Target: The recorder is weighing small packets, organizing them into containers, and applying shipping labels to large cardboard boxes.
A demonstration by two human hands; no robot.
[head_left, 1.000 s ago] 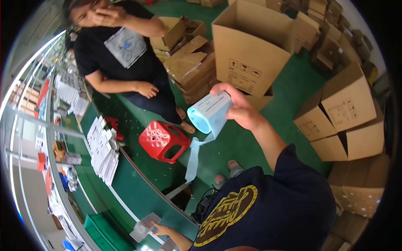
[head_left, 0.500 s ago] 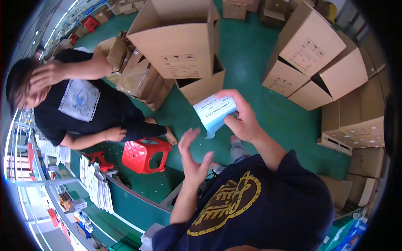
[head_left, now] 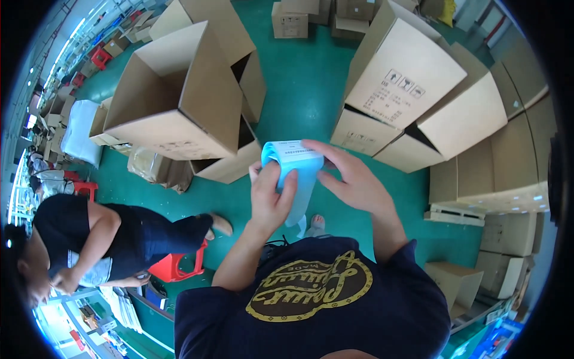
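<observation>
Bright, even indoor light, soft short shadows under the cartons (head_left: 179, 102) on the green floor (head_left: 305, 90), pale glare beyond the cartons at far left — strong fisheye bending, black rim — centre sharp, edges smeared.

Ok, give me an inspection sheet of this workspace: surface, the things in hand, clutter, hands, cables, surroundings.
Surface: green floor, no table under the hands.
Things in hand: light blue roll with a loose strip hanging down.
Clutter: open cardboard boxes on the left, more stacked boxes on the right.
Hands: left hand grips the roll from below; right hand holds its right side.
Cables: nothing seen.
Surroundings: a seated person on a red stool at lower left.
</observation>
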